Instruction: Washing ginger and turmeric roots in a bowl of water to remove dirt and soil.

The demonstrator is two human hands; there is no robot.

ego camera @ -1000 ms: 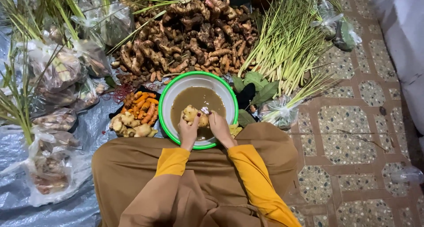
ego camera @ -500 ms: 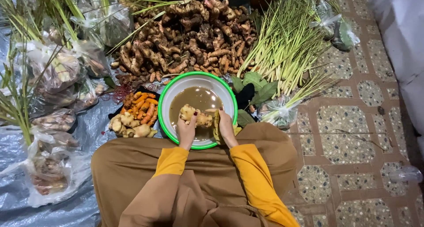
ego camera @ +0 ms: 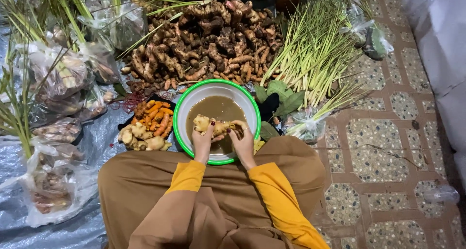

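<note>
Both hands are closed on one pale knobbly ginger root (ego camera: 212,126), held over the murky brown water (ego camera: 221,111) in a white basin with a green rim (ego camera: 180,114). The left hand (ego camera: 203,141) grips the root's near-left end, fingers curled round it; the right hand (ego camera: 242,140) clasps the other end, fingers bent over the top — the root spans between them, just above or at the water's surface.

Just left of the left hand lies a small heap of washed ginger (ego camera: 141,137) with orange turmeric fingers (ego camera: 158,115) touching it. Beyond the hands, past the basin, sits a big pile of unwashed roots (ego camera: 204,40). To the right and ahead of the right hand lie lemongrass stalks (ego camera: 315,55) on the tiled floor (ego camera: 383,147). Far left — bagged produce (ego camera: 58,74) on a grey plastic sheet (ego camera: 97,142).
</note>
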